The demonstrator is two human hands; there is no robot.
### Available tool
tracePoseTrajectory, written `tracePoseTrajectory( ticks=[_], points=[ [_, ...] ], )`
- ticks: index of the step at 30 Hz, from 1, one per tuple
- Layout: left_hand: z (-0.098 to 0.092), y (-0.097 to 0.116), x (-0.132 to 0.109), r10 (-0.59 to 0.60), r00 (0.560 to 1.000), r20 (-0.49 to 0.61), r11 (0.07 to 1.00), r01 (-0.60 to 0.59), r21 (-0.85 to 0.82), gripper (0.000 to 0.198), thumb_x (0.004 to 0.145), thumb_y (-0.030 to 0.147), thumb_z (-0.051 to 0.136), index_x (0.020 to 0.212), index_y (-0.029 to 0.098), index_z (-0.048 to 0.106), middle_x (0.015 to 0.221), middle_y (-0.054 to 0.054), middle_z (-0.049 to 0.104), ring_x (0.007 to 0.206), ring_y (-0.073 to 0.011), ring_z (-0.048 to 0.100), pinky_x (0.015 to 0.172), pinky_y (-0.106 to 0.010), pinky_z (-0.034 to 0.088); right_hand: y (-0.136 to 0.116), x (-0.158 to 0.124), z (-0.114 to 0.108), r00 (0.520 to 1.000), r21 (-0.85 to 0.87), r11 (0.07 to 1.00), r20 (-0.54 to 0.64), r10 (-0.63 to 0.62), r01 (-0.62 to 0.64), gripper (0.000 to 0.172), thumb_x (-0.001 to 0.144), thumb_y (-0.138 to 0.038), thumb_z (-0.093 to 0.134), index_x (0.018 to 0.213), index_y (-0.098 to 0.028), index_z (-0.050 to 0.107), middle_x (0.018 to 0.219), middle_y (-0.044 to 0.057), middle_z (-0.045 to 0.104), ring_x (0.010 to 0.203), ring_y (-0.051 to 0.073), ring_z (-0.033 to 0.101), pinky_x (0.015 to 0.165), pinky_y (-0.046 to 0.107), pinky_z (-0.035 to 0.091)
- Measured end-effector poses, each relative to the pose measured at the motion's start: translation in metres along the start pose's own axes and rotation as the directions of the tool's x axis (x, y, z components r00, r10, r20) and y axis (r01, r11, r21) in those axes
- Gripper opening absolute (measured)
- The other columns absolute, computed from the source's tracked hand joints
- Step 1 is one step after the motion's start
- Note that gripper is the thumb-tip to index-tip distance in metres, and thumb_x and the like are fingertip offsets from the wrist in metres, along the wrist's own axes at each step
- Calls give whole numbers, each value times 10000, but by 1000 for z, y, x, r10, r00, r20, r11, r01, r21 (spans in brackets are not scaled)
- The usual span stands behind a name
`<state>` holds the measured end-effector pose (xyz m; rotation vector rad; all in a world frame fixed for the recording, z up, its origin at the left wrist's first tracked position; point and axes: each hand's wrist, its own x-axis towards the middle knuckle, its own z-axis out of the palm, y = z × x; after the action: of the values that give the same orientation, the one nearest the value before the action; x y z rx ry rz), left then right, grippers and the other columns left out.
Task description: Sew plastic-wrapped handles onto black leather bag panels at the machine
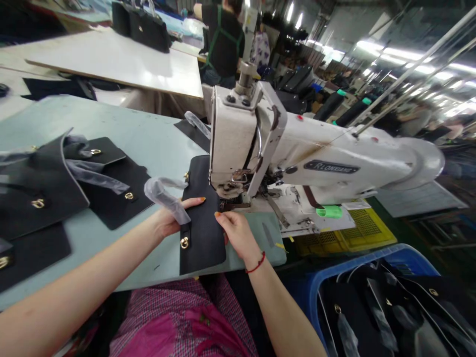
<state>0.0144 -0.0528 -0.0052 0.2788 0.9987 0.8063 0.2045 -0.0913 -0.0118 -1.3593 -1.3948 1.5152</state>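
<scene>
A black leather bag panel point(204, 218) with gold-coloured ring fittings lies partly under the head of a white sewing machine point(323, 158). Its handle point(165, 198), wrapped in clear plastic, arches off the left side. My left hand point(173, 220) grips the panel's left edge, one digit flat on top and the others hidden below or behind the handle. Near the needle area, my right hand point(238, 233) pinches the right edge between thumb and fingers. The needle itself is hidden by the machine head.
More black bag panels point(115, 193) with wrapped handles lie on the pale green table point(148, 134) to the left. A blue basket point(316, 282) full of similar pieces stands lower right, beside a yellow crate point(357, 228). Behind, a person point(223, 44) stands near a white table point(126, 59).
</scene>
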Motion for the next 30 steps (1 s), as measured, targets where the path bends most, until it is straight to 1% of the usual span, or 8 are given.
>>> tracePoseTrajectory(
  ticks=[3,5,11,14,18,22,26,30],
  points=[
    [-2,2,2,-43,999,25,999,42,21,253,786,135,667,1021,56,721,918,-213,758,706,-302,745,686,-419,618,0,-3,6,999,17,1000,-33,-25,25,479,849,-604,559,657,-166,543,567,-37,405,496,85,382,436,208,285],
    [-4,4,3,-49,999,16,998,48,28,268,794,129,654,1041,42,711,919,-212,758,714,-304,744,693,-428,612,-1,-5,8,998,17,1000,-53,-25,26,461,850,-585,559,662,-164,560,571,-35,403,508,90,378,450,214,281],
    [-2,7,3,-19,1000,-14,1000,19,25,223,800,107,638,995,32,716,883,-194,763,697,-288,738,670,-421,612,-4,-3,9,993,-12,997,-91,-72,71,460,871,-523,548,588,-166,482,577,-33,327,549,89,305,487,228,223],
    [-2,8,4,4,999,-35,1000,-3,29,218,792,87,638,988,33,719,846,-179,766,693,-283,737,675,-420,615,-5,-1,8,992,-30,996,-96,-85,83,455,874,-515,545,593,-164,474,597,-30,331,574,91,301,509,231,225],
    [-2,9,6,22,998,-56,999,-20,40,253,800,80,623,1032,34,713,891,-182,766,716,-283,739,697,-429,617,-7,2,8,992,-56,996,-98,-78,73,441,873,-512,529,606,-163,493,608,-28,347,580,94,302,523,233,238],
    [1,10,6,47,996,-75,998,-44,42,251,806,64,613,1037,51,713,867,-160,771,740,-269,742,729,-403,618,-7,5,9,989,-53,995,-114,-92,87,437,874,-498,534,597,-167,468,615,-28,340,585,95,296,530,234,238],
    [3,11,6,37,994,-99,998,-32,50,241,829,69,587,1035,42,710,843,-153,772,739,-256,741,759,-401,616,-6,7,9,989,-47,994,-110,-103,98,429,883,-497,531,614,-168,470,627,-27,336,594,95,294,535,231,242],
    [2,12,8,49,994,-93,998,-45,53,246,834,76,585,1043,42,709,840,-142,773,723,-240,738,783,-394,611,-6,7,8,988,-73,993,-118,-104,95,442,887,-507,522,609,-169,463,618,-29,335,589,95,297,529,232,236]
  ],
)
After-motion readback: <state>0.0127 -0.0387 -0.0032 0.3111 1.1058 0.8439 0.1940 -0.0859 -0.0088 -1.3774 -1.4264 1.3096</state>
